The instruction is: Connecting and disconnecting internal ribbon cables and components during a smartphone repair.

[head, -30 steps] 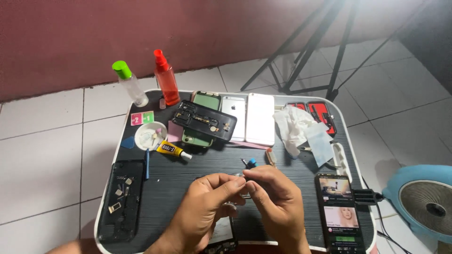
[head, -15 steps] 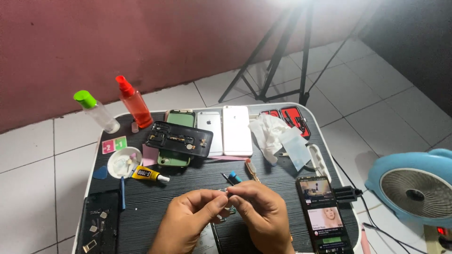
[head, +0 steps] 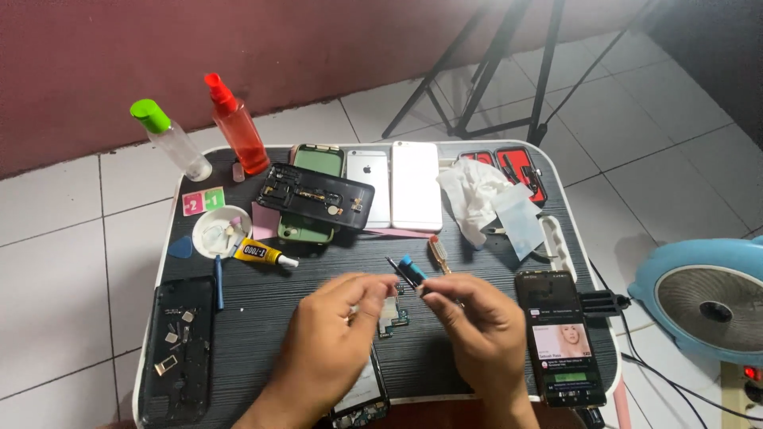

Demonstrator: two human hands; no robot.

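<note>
Fingers (head: 425, 287) of right hand (head: 477, 326) pinched shut on small blue tool (head: 409, 270). Left hand (head: 334, 334) fingers curled, holding small circuit board (head: 391, 314). Next: steady, gentle poke.

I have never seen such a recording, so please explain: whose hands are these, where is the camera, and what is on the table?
The camera sits on a person's head and looks down at that person's two bare hands. The left hand and right hand meet above a dark table. The right fingers pinch a small tool with a blue part. Between the hands lies a small circuit board. Around them: two spray bottles, a glue tube, several phones lying back up, and a lit phone.
</note>
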